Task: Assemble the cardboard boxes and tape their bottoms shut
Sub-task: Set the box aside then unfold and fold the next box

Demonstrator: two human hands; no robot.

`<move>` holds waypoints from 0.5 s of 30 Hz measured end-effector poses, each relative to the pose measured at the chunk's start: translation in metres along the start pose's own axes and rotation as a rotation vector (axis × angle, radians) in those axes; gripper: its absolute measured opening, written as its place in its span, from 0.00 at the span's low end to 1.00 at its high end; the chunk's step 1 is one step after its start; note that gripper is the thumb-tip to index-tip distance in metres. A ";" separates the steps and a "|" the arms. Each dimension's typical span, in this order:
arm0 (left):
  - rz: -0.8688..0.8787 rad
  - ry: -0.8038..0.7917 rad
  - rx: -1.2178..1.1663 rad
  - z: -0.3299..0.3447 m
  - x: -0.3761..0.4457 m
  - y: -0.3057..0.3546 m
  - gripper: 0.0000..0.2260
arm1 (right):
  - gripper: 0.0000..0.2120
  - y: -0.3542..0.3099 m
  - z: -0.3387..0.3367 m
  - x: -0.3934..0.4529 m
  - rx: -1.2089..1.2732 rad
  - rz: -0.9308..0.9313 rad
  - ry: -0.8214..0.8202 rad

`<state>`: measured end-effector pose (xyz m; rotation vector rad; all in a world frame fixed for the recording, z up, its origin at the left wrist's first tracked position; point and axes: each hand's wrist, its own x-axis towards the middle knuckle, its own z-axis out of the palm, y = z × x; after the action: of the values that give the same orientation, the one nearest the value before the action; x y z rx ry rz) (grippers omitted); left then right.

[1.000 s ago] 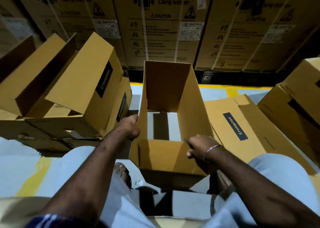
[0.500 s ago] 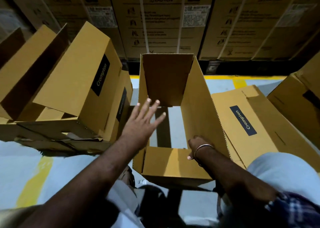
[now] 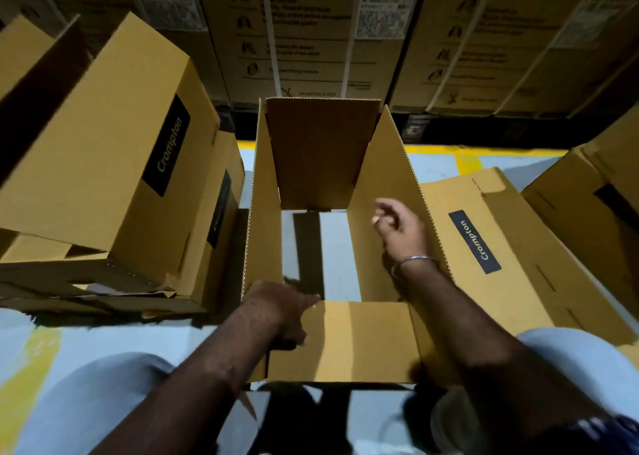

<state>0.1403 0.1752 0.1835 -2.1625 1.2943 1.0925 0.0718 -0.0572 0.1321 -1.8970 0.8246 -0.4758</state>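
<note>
An open cardboard box (image 3: pixel 383 191) stands on the floor between my knees, its flaps unfolded and the floor visible through it. My left hand (image 3: pixel 276 311) grips the left corner of the near flap (image 3: pixel 359 344), fingers over its top edge and thumb on its face. My right hand (image 3: pixel 397 228), a bangle on its wrist, hovers inside the box close to the right wall. Its fingers are loosely curled, blurred, and hold nothing.
Assembled Crompton boxes (image 3: pixel 114 150) are piled at the left, tilted. A flat Crompton box (image 3: pixel 501 257) lies right of the open one, with another box (image 3: pixel 601 205) beyond it. Large strapped cartons (image 3: pixel 311 39) form a wall behind a yellow floor line (image 3: pixel 484 153).
My left hand dropped from spread above the box to the near flap's left corner. My right hand left the near flap and rose forward along the right wall.
</note>
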 end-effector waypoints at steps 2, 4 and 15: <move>0.038 -0.045 0.077 0.005 0.003 0.003 0.37 | 0.19 -0.011 -0.005 0.018 0.255 0.079 0.023; 0.052 -0.078 0.098 0.007 0.007 0.007 0.37 | 0.21 -0.021 0.000 0.035 0.228 0.039 -0.014; 0.004 -0.066 -0.149 -0.003 0.022 0.000 0.35 | 0.40 -0.091 0.068 0.207 -0.619 -0.264 -0.092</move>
<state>0.1480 0.1607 0.1684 -2.2101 1.2237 1.2883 0.2897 -0.1367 0.1781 -2.6001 0.7108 -0.3034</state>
